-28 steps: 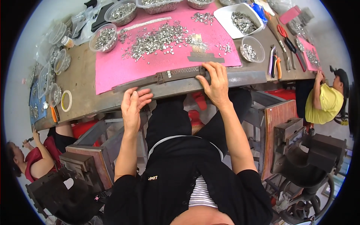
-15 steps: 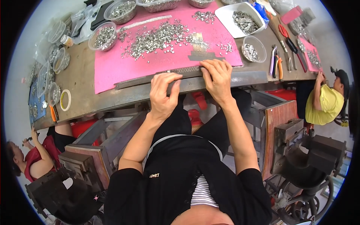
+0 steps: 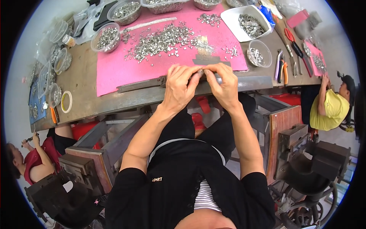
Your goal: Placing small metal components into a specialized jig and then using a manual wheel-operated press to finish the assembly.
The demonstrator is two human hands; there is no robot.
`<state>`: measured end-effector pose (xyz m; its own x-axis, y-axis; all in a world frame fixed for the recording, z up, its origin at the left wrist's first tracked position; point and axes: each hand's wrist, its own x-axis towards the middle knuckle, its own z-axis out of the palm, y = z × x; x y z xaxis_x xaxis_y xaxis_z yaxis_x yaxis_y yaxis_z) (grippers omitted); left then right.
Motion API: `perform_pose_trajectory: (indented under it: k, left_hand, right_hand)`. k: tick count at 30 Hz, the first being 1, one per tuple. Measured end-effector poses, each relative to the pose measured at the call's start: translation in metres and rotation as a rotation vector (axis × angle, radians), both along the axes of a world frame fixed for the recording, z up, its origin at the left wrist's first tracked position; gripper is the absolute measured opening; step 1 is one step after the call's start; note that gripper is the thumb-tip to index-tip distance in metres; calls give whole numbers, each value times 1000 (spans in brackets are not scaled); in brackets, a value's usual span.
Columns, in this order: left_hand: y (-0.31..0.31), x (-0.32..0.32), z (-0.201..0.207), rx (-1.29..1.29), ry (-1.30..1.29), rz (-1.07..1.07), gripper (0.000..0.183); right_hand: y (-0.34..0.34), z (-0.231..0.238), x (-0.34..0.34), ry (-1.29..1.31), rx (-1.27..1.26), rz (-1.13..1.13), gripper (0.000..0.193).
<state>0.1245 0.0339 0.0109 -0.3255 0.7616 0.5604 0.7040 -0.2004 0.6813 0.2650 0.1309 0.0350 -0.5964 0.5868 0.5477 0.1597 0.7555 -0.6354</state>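
At the front edge of the workbench, my left hand (image 3: pixel 178 87) and my right hand (image 3: pixel 224 84) meet over a long dark metal bar (image 3: pixel 141 84). Thumb and fingertips of each are pinched together, almost touching one another. Whatever tiny part they hold is hidden by the fingers. The hands also cover the middle of the bar. Just beyond them, a pink mat (image 3: pixel 114 72) carries a loose heap of small silvery metal pieces (image 3: pixel 162 42). Flat grey strips (image 3: pixel 207 60) lie on the mat close to my right fingers.
Clear tubs of metal pieces (image 3: pixel 105 37) line the back; another small tub (image 3: pixel 259 53) and a white tray (image 3: pixel 232 23) stand right. Pliers (image 3: pixel 285 70) lie beyond. A tape roll (image 3: pixel 66 102) sits left. One person works at each side, one in yellow (image 3: pixel 327 108).
My left hand has moved right along the bar until its fingertips meet my right hand's. The left fingers, loosely curled before, are now pinched. My right hand has shifted only slightly.
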Motion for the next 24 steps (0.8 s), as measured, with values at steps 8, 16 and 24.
perform_pose_trajectory:
  k: [8,16,24]
  left_hand:
    - [-11,8,8,-125,-404,-79,14]
    - [-15,9,8,-268,-689,-114,16]
    - [-12,15,12,-177,-367,-73,11]
  right_hand:
    - [-23,-8,9,99,-254,-15,11]
    - [-25,-15,8,93,-239,11,14]
    - [-21,-13,9,151,-381,39,14]
